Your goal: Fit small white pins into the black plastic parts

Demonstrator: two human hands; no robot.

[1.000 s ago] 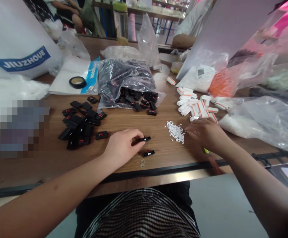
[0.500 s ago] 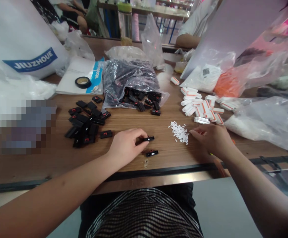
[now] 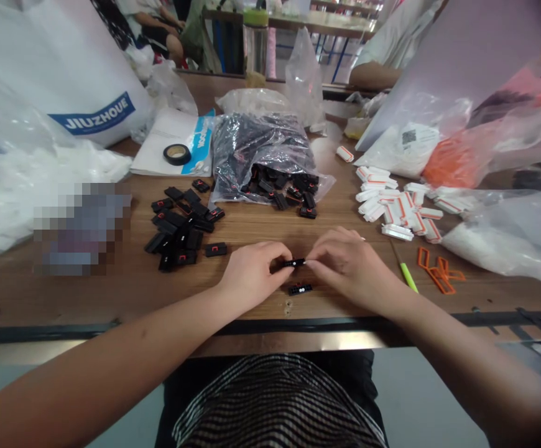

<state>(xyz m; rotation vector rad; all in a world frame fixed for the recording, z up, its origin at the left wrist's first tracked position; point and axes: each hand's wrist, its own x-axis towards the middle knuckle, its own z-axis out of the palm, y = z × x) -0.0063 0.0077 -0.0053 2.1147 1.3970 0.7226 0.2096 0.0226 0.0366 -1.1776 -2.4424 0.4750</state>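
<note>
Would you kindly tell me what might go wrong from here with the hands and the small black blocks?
The left hand pinches a small black block at one end, so it might twist or slip as the right hand works at the other.
A second black block lies loose just below them and could be knocked.
The green-handled tool beside the right wrist might get nudged.

A wood-grained table (image 3: 261, 224) ends in a metal front edge (image 3: 359, 340) that catches a bright glare. Below lies pale grey floor (image 3: 438, 386). Beyond, another long table (image 3: 336, 25) stands on blue legs (image 3: 341, 59), the blurred distance perhaps holding more.
</note>
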